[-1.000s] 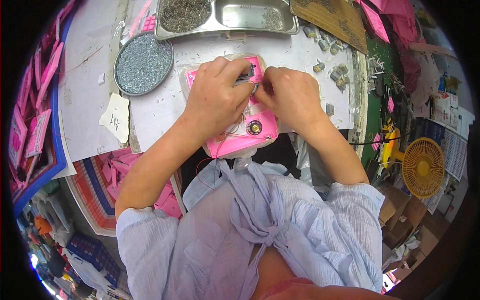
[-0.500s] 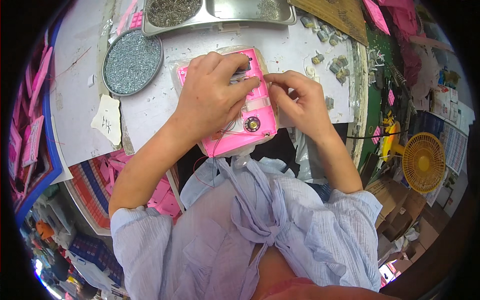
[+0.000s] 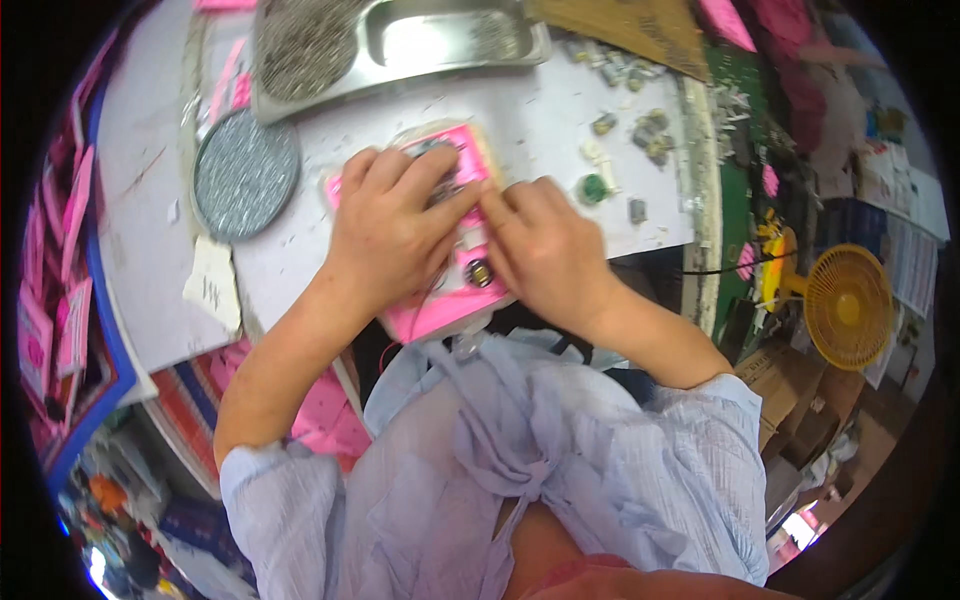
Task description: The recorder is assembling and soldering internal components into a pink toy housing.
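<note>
Pink shell (image 3: pixel 440 312) sits at the near edge of the table (image 3: pixel 540 110), left hand (image 3: pixel 385 235) curled over it, right hand (image 3: pixel 545 245) bunched at its right side; can't tell if either's pinching anything. I'd brace it flat, wires (image 3: pixel 425 297) clear. White scrap's (image 3: pixel 212 285) handwriting is too blurry.

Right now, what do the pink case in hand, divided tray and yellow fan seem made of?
Pink case: probably moulded plastic, smooth and evenly coloured. Divided tray: polished metal, perhaps steel, judging by bright reflections. Yellow fan: likely plastic, evenly coloured, though possibly painted metal.
</note>
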`<state>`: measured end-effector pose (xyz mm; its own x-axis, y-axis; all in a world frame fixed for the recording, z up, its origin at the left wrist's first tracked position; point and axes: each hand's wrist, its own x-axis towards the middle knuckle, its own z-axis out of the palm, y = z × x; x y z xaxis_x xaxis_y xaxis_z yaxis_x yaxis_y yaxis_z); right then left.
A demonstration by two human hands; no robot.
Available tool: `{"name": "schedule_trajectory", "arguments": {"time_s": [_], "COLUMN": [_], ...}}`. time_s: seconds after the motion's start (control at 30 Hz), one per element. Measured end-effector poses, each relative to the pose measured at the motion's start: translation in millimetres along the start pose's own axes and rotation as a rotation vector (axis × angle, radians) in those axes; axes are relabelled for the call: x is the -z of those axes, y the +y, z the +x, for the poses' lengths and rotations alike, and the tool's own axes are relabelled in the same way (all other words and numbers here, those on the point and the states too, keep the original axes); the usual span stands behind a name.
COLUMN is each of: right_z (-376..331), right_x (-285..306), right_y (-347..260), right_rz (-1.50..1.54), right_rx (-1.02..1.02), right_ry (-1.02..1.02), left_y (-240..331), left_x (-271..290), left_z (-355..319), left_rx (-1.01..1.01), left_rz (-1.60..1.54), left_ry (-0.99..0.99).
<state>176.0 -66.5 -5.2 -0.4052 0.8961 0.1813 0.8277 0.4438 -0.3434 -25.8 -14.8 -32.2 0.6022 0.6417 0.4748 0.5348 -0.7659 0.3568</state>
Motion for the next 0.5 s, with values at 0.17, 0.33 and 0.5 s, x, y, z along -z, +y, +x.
{"name": "schedule_trajectory", "arguments": {"time_s": [0.17,0.33,0.5], "right_z": [1.8,66.8,101.1], "right_x": [10.9,53.4,129.4], "right_y": [8.3,185.6,493.0], "right_rz": [0.032,0.149,-0.873], "right_rx": [-0.050,-0.170,-0.754], "right_ry": [-0.092,0.348,0.108], "left_y": [-0.1,3.0,2.2], "left_x": [1.6,8.0,7.7], "left_z": [6.3,5.5,9.1], "left_rx": [-0.019,0.015,0.026], "left_rz": [0.005,0.053,-0.060], "left_ry": [-0.044,-0.097,-0.098]}}
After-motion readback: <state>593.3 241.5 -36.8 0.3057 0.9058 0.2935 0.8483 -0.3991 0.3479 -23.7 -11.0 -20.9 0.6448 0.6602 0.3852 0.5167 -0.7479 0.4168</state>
